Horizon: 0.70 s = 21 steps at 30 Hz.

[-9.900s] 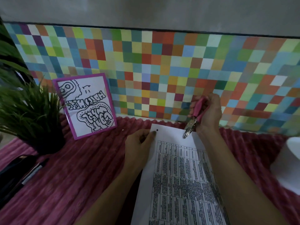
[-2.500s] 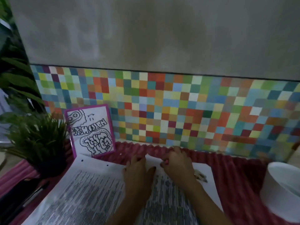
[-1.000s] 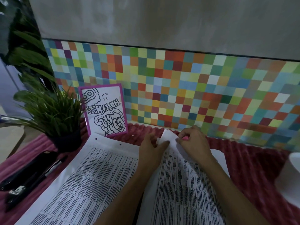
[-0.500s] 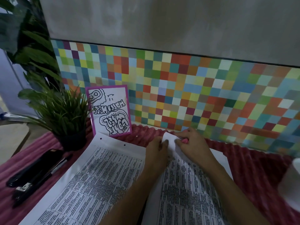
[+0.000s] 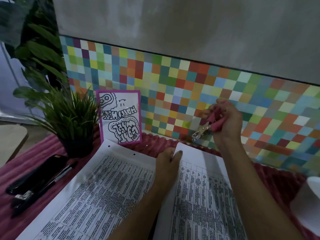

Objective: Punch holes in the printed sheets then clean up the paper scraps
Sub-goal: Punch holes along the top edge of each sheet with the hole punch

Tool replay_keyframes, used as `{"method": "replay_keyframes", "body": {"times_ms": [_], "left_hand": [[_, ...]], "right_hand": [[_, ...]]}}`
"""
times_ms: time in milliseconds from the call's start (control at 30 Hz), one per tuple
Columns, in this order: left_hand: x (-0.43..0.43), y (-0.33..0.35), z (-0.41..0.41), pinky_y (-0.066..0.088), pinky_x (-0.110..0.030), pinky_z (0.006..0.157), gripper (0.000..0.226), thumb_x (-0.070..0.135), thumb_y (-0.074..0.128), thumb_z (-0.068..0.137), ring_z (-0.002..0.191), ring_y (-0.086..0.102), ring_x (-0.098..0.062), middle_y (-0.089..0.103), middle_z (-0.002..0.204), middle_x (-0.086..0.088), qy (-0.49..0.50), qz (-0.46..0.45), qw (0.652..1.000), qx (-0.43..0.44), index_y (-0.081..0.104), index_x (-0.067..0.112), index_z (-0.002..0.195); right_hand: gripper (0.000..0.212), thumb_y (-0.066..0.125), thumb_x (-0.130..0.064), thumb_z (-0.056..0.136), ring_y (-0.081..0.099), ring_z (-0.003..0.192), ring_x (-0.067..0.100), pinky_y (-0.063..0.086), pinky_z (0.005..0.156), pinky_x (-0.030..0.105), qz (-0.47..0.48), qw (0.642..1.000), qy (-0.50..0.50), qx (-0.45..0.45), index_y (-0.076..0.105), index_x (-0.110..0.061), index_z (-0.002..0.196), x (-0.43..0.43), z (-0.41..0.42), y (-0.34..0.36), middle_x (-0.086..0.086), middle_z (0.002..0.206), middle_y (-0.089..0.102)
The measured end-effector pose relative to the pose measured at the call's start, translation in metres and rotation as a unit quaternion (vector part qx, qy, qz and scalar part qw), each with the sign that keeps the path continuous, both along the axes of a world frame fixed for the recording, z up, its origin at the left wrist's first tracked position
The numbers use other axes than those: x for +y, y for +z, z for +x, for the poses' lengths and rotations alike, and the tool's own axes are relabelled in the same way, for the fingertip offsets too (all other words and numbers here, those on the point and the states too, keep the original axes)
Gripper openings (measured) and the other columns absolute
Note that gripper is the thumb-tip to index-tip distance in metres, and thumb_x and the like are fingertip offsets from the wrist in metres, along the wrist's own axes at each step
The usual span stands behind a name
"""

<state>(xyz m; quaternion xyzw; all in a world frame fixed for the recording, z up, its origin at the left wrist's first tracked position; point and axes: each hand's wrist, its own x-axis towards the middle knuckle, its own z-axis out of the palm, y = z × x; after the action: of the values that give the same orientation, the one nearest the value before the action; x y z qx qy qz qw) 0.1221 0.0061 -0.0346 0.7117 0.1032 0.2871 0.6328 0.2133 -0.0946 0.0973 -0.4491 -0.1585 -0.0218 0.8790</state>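
Observation:
Two printed sheets lie on the pink ribbed cloth. The left sheet (image 5: 97, 187) shows two punched holes along its top edge. The right sheet (image 5: 204, 196) lies under my arms. My left hand (image 5: 168, 160) pinches that sheet's top left corner, thumb on the paper. My right hand (image 5: 225, 120) grips a pink-handled hole punch (image 5: 206, 127) lifted above the sheet's top edge, its metal jaws pointing down and left. A tiny white paper scrap (image 5: 146, 145) lies on the cloth between the sheets.
A potted grass plant (image 5: 69, 118) and a purple-framed drawing (image 5: 120, 118) stand at the back left against the checkered wall. A black stapler (image 5: 34, 174) and a pen (image 5: 52, 181) lie at the left. A white container (image 5: 308, 203) stands at the right edge.
My right hand has risen off the right sheet with the hole punch, which now shows above the paper. My left hand still holds the corner. The view has shifted right.

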Motion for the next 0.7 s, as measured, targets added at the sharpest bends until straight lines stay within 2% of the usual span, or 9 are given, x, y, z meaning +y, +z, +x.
{"method": "replay_keyframes", "body": {"times_ms": [67, 200, 367, 600, 700], "left_hand": [[-0.001, 0.001, -0.002, 0.027, -0.020, 0.045, 0.049, 0.014, 0.057, 0.091, 0.046, 0.027, -0.004, 0.030, 0.047, 0.010, -0.007, -0.008, 1.000, -0.006, 0.027, 0.024, 0.054], [-0.003, 0.000, -0.002, 0.028, -0.018, 0.045, 0.046, 0.013, 0.057, 0.092, 0.045, 0.029, -0.002, 0.032, 0.048, 0.010, -0.012, -0.028, 0.999, -0.023, 0.031, 0.024, 0.055], [-0.003, -0.002, -0.001, 0.030, -0.021, 0.045, 0.037, 0.014, 0.058, 0.092, 0.048, 0.034, -0.005, 0.036, 0.052, 0.005, -0.010, -0.024, 0.999, -0.033, 0.041, 0.019, 0.059], [-0.004, -0.003, -0.002, 0.036, -0.022, 0.047, 0.024, 0.016, 0.056, 0.093, 0.050, 0.043, -0.006, 0.047, 0.054, 0.007, -0.028, -0.013, 0.999, -0.033, 0.057, 0.012, 0.069], [-0.005, -0.002, -0.003, 0.034, -0.023, 0.046, 0.026, 0.015, 0.056, 0.094, 0.049, 0.041, -0.007, 0.046, 0.053, 0.007, -0.031, -0.011, 0.999, -0.032, 0.055, 0.015, 0.067]], "right_hand": [[0.004, 0.055, -0.012, 0.084, 0.052, 0.059, 0.025, 0.048, 0.061, 0.032, 0.011, 1.000, 0.022, 0.011, 0.054, -0.009, 0.084, 0.006, 0.005, -0.005, 0.009, 0.064, 0.055], [0.014, 0.054, -0.021, 0.088, 0.052, 0.056, 0.023, 0.048, 0.058, 0.032, -0.010, 0.999, 0.044, -0.009, 0.058, -0.011, 0.078, 0.013, 0.009, -0.021, 0.008, 0.066, 0.055], [0.024, 0.048, -0.023, 0.092, 0.052, 0.055, 0.024, 0.047, 0.056, 0.030, -0.004, 0.997, 0.075, -0.021, 0.058, -0.008, 0.077, 0.016, 0.009, -0.037, 0.009, 0.066, 0.055], [0.022, 0.052, -0.027, 0.089, 0.055, 0.054, 0.025, 0.049, 0.058, 0.032, 0.017, 0.999, 0.039, -0.022, 0.059, -0.009, 0.080, 0.015, 0.012, -0.036, 0.010, 0.065, 0.057], [0.025, 0.046, -0.023, 0.094, 0.055, 0.051, 0.024, 0.047, 0.053, 0.030, 0.014, 0.998, 0.057, -0.024, 0.058, -0.007, 0.079, 0.017, 0.009, -0.035, 0.007, 0.061, 0.058]]}}
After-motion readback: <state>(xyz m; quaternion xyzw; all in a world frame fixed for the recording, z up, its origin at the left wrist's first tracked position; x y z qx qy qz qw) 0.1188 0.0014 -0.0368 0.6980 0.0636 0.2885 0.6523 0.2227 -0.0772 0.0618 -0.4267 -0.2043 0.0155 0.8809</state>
